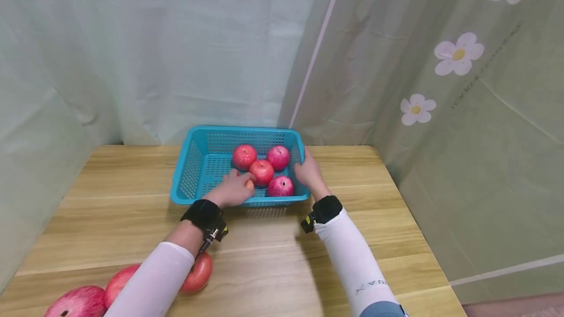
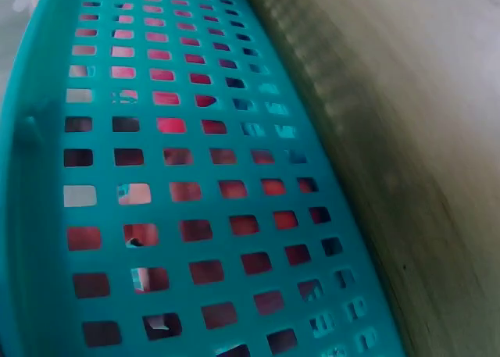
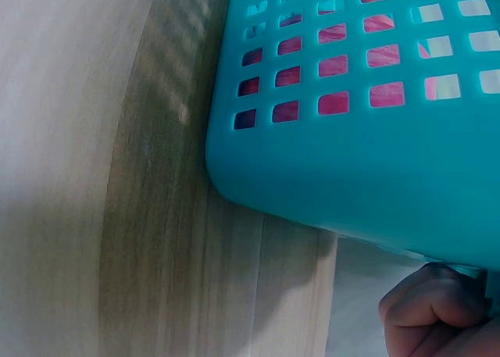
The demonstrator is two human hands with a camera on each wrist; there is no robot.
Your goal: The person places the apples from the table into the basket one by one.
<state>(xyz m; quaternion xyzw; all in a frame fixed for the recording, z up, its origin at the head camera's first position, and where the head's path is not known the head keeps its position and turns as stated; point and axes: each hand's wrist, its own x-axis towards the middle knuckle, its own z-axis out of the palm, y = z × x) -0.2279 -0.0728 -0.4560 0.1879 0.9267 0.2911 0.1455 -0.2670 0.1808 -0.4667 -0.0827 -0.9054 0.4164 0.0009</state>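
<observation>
A blue plastic basket [image 1: 238, 200] with perforated sides sits at the back of the table, several red apples [image 1: 262, 172] gathered in its right half. My left hand [image 1: 233, 189] reaches over the front rim, fingers curled over an apple [image 1: 249, 185] that is mostly hidden beneath them. In the left wrist view the basket wall [image 2: 180, 173] covers that hand, and red shows through its holes. My right hand [image 1: 309, 172] grips the rim at the right end of the basket. Its curled fingers [image 3: 437, 302] show at the lower right of the right wrist view.
Three more apples lie on the wooden table [image 1: 264, 268] at the front left: a striped one [image 1: 81, 302], one beside it [image 1: 119, 280], and one [image 1: 200, 273] partly behind the left forearm. A pale curtain [image 1: 198, 53] with printed flowers hangs behind the table and along its right.
</observation>
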